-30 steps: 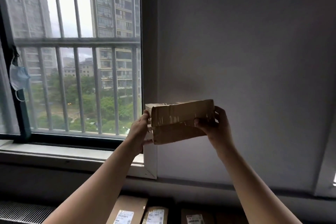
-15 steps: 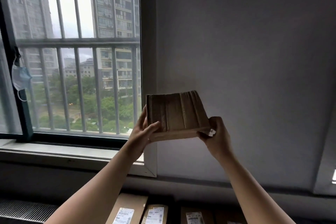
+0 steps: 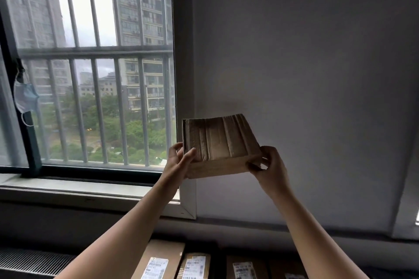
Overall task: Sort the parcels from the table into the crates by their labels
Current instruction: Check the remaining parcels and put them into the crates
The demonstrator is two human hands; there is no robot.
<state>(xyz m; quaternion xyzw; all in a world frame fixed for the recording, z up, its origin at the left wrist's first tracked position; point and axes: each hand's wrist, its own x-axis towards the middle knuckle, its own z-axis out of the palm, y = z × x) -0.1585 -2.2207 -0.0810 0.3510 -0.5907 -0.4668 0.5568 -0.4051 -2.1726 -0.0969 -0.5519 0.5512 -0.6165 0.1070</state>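
Observation:
I hold a small brown cardboard parcel [image 3: 220,142] up in front of the grey wall, at arm's length. Its taped broad face tilts toward me and no label shows on it. My left hand [image 3: 179,162] grips its left end, thumb on the front face. My right hand [image 3: 269,164] grips its lower right corner. Several more brown parcels with white labels [image 3: 158,263] lie flat along the bottom edge of the view, below my arms. No crate is in view.
A barred window [image 3: 90,75] fills the left half, with a sill [image 3: 86,188] below it. A blue face mask [image 3: 25,97] hangs on the window frame at far left. A grille [image 3: 31,260] sits at the bottom left.
The parcel has been turned in my hands: its narrow taped side faced me before, and now its broad face tilts toward me. Both hands shifted their grip but stayed at the same height.

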